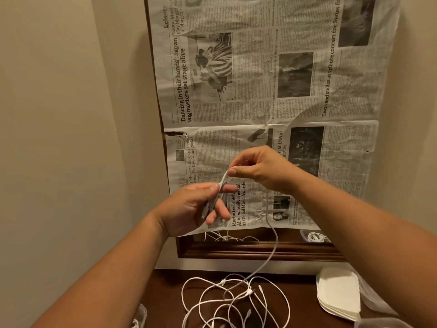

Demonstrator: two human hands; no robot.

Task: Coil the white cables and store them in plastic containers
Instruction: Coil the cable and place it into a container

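My left hand [194,207] is raised in front of the papered mirror and grips a small folded bundle of white cable [214,202] between thumb and fingers. Just above it, my right hand [257,169] pinches the same cable near its top. A loose length of that cable hangs down [272,235] to a tangled heap of white cables [234,301] on the dark wooden surface below. A clear plastic container holding a coiled cable [315,236] shows in the mirror strip at right.
A newspaper [260,91] covers a wood-framed mirror [260,253] leaning on the wall. A stack of white plastic lids [339,294] sits at lower right. Part of another clear container [140,316] shows at lower left. Beige walls close in left and right.
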